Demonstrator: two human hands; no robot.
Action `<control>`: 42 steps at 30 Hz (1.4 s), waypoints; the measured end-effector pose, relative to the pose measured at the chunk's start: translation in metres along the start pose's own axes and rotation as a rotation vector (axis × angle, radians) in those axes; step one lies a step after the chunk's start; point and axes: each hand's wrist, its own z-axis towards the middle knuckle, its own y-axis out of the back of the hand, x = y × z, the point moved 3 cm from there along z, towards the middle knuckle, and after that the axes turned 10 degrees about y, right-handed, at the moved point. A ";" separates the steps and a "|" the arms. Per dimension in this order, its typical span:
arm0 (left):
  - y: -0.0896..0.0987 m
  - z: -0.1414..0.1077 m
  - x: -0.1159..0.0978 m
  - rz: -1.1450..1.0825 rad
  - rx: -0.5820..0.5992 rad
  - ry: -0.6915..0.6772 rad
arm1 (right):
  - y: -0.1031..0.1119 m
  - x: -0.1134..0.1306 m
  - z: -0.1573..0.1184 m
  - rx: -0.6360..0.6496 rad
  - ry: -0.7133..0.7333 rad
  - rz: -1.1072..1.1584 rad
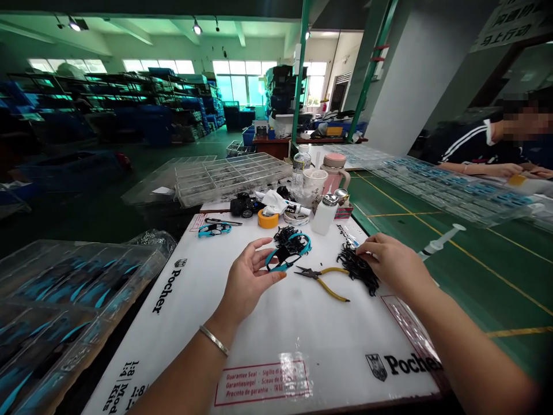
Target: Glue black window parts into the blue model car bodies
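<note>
Fingers of my left hand (pixel 247 275) gripped a blue-black frame (pixel 283 267); my right hand (pixel 386 257) touched black pieces (pixel 356 268) at right, whether gripping one I couldn't tell.

Left hand (pixel 249 278) holding a blue-and-black part (pixel 283 267), right hand (pixel 386 259) at black pieces (pixel 362 273), pliers (pixel 318 274) (yellow-handled) between.

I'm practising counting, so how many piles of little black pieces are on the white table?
2: one pile just beyond the blue part in the left hand, and another pile under the right hand. More might be hidden.
</note>
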 end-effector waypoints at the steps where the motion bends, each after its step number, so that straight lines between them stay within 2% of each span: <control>1: -0.001 0.000 0.000 0.003 0.003 0.002 | 0.005 0.002 0.000 -0.065 0.008 0.043; 4: 0.000 0.000 -0.001 -0.004 0.001 0.010 | 0.017 0.014 0.001 -0.218 0.068 0.220; 6: 0.001 0.000 -0.001 -0.014 -0.001 0.017 | 0.020 0.024 0.002 -0.263 0.061 0.408; 10: 0.002 0.001 0.001 -0.035 -0.001 0.043 | 0.014 0.054 0.006 -0.180 -0.083 0.943; 13: 0.000 0.001 0.003 -0.046 0.002 0.052 | 0.006 0.084 0.013 -0.104 -0.124 1.305; 17: -0.002 0.001 0.004 -0.058 -0.024 0.044 | -0.011 0.108 0.018 -0.115 -0.216 1.617; 22: -0.006 0.001 0.006 -0.016 -0.073 0.047 | -0.027 0.113 0.014 -0.153 -0.276 1.695; 35: -0.019 -0.006 0.008 0.089 -0.126 0.059 | -0.029 0.122 0.011 -0.275 -0.326 1.657; 42: -0.021 -0.008 0.005 0.132 -0.151 0.054 | -0.038 0.120 0.011 -0.312 -0.280 1.635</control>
